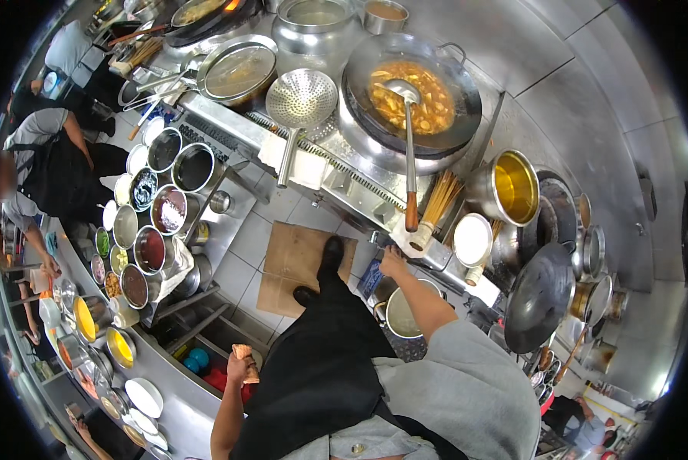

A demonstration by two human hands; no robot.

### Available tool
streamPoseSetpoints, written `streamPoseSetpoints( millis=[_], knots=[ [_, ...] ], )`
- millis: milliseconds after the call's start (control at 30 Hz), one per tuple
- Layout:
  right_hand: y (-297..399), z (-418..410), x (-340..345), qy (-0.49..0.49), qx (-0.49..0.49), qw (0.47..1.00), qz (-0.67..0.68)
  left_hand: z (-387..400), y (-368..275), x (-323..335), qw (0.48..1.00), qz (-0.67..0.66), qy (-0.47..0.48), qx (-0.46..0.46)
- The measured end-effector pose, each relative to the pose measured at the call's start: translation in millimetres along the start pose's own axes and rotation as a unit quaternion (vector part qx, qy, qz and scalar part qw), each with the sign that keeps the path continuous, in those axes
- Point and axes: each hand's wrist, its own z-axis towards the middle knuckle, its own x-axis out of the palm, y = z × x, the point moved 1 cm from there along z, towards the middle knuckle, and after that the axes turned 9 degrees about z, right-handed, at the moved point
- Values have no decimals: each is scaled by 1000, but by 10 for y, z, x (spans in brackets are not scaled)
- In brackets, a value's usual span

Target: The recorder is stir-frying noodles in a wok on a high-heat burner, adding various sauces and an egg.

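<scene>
My left hand [237,368] grips a tan, folded piece [251,363], perhaps cloth or food, low beside my black apron. At the stove's front edge, my right hand [394,262] reaches to a spot close to a small metal valve [373,237]. Its fingertips are hard to make out, so what they touch is unclear. Above that hand stands a wok [361,80] of reddish-brown stew [436,119] on the burner. A ladle [410,149] with a wooden handle rests in it, the handle end hanging over the stove edge.
Bamboo brushes [436,204] and a pot of yellow oil [515,187] stand right of the wok. A perforated strainer [302,99] lies to its left. Several sauce pots [168,209] fill the left-hand counter. Cardboard [286,253] covers the floor tiles. A co-worker [56,155] bends at the far left.
</scene>
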Motion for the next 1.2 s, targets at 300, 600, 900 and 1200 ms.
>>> streamPoseSetpoints(
  millis=[300, 600, 900, 1200],
  knots=[
    [22, 1, 291, -35, -185, 978, -95, 510, 428, -479, 929, 185, -219, 233],
    [763, 361, 287, 122, -236, 961, -73, -677, -138, -812, 854, 81, -510, -65],
    [4783, -561, 302, 367, -418, 824, 108, -446, 636, -1535, 795, -61, -593, -110],
    [8300, -1466, 1243, 194, -696, 692, 15, -479, 675, -1728, 825, -123, -539, -116]
  ],
)
